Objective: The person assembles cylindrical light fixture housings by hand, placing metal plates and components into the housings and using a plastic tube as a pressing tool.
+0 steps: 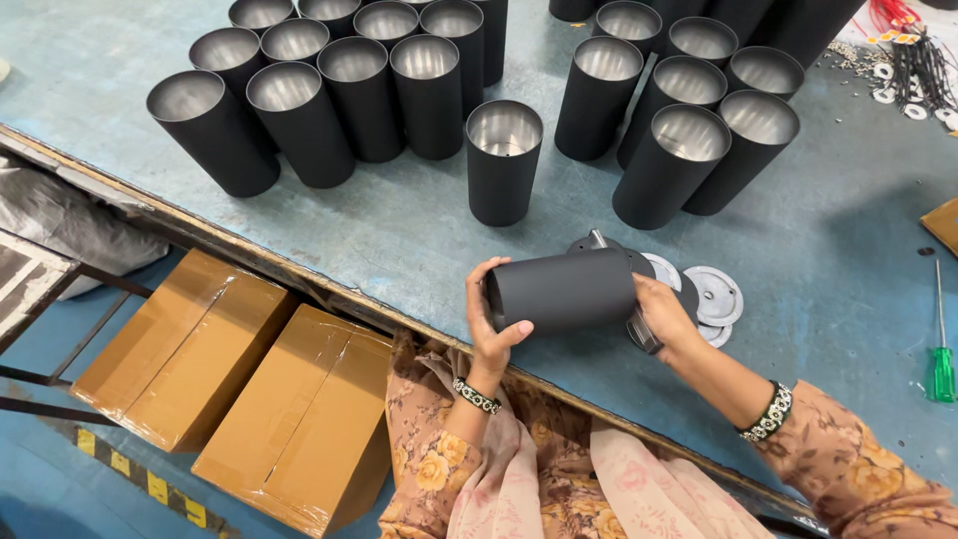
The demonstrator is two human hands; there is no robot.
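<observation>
Gripping black cylinder (pixel 564 290) — left hand (pixel 491 334), right hand (pixel 662 314).

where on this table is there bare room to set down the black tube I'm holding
Bare tabletop lies between the table's near edge and the left cluster of upright tubes. More lies between the metal discs and the green screwdriver. It is crowded among both tube clusters, and by the wire parts at far right.

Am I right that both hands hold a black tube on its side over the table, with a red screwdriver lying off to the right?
Not quite: the head view shows the screwdriver is green, not red. The rest holds: left hand and right hand hold the black tube on its side over the table.
</observation>
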